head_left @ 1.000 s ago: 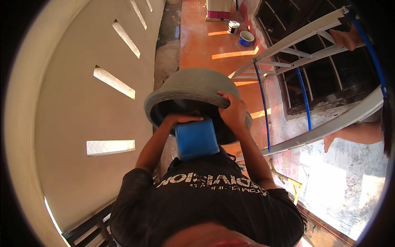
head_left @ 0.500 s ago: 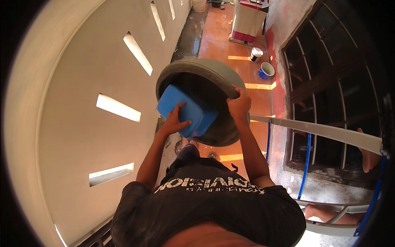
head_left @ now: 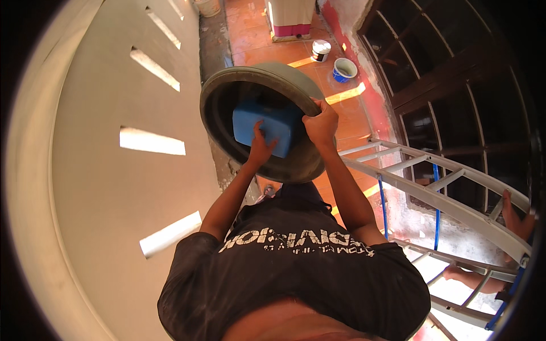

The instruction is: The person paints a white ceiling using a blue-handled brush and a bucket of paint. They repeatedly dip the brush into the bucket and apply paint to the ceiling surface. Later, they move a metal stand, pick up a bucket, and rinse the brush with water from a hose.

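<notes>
My right hand is closed around the rim of a big dark round tub, at its right side. The tub is tilted, with its mouth facing me. Inside it lies a blue plastic container, seen as a smooth boxy shape with rounded corners. My left hand reaches into the tub and grips the blue container near its lower edge. Some of the left fingers are dim in the tub's shadow. Whatever lies behind the container is hidden.
On the right stands an aluminium ladder with blue straps; another person's hand is on it. A white bucket and a blue-and-white bucket stand on the orange tiles ahead. A slotted wall runs along my left.
The blue container has gone deeper into the tub with my left hand on it. The tub has shifted up and left in view, and more of the ladder shows.
</notes>
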Tool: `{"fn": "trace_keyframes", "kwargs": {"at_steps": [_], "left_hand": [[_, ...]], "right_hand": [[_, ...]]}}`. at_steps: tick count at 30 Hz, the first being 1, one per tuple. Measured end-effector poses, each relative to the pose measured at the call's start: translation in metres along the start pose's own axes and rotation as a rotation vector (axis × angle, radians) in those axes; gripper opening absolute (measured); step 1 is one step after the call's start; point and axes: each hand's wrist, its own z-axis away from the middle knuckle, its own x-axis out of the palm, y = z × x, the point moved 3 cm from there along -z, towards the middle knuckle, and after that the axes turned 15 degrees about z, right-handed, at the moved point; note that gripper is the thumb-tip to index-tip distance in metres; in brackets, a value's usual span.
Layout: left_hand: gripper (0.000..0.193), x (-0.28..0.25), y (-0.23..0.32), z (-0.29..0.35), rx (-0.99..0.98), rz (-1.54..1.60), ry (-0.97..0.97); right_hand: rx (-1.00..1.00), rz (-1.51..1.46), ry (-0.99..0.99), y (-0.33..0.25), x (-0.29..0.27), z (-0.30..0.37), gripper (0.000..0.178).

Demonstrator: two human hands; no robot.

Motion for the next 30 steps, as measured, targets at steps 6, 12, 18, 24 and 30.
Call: {"fn": "trace_keyframes", "kwargs": {"at_steps": [6, 12, 18, 24, 30], "left_hand": [[0.080, 0.056, -0.051, -0.111, -0.115, 0.002, -0.142], [0.074, 0.110, -0.069, -0.227, -0.096, -0.030, -0.384], [0.058, 0.086, -0.090, -0.322, -0.252, 0.248, -0.375], [0.045, -0.056, -0.136, -0.398, -0.575, 0.197, -0.063], [0.043, -0.151, -0.185, -0.476, -0.879, 0.319, 0.327]], "right_hand": [[0.098, 0.083, 0.120, 0.041, 0.034, -0.116, 0.038], [0.221, 0.141, 0.161, 0.093, 0.052, -0.243, 0.041], [0.310, 0.255, 0.174, 0.161, 0.061, -0.319, 0.043], [0.392, 0.361, 0.145, 0.240, 0.095, -0.378, 0.049], [0.504, 0.413, 0.025, 0.341, 0.119, -0.421, 0.048]]}}
